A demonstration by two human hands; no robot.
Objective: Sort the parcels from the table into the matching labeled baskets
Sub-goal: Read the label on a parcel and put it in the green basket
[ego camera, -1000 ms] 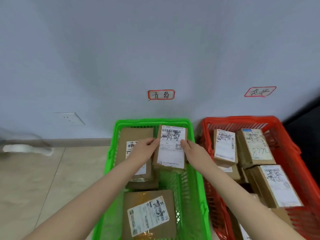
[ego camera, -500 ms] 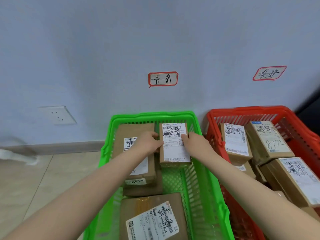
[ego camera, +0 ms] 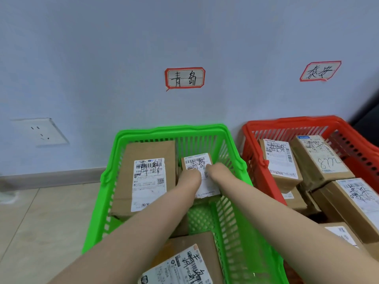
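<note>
A small brown parcel (ego camera: 198,162) with a white shipping label lies low inside the green basket (ego camera: 233,158), at its far right. My left hand (ego camera: 189,178) holds its left side and my right hand (ego camera: 217,173) holds its right side, fingers over the label. Beside it on the left lies a larger brown parcel (ego camera: 143,177), and another labelled parcel (ego camera: 184,263) sits at the basket's near end. The red basket (ego camera: 254,144) to the right holds several labelled parcels (ego camera: 281,160).
On the wall, one handwritten red-framed tag (ego camera: 185,77) hangs above the green basket and another tag (ego camera: 320,71) above the red one. A wall socket (ego camera: 40,132) is at the left. Tiled floor (ego camera: 41,222) lies left of the green basket.
Both hands have moved the small parcel down from above the green basket's rim into the basket, next to the larger parcel. The view has come closer to the baskets.
</note>
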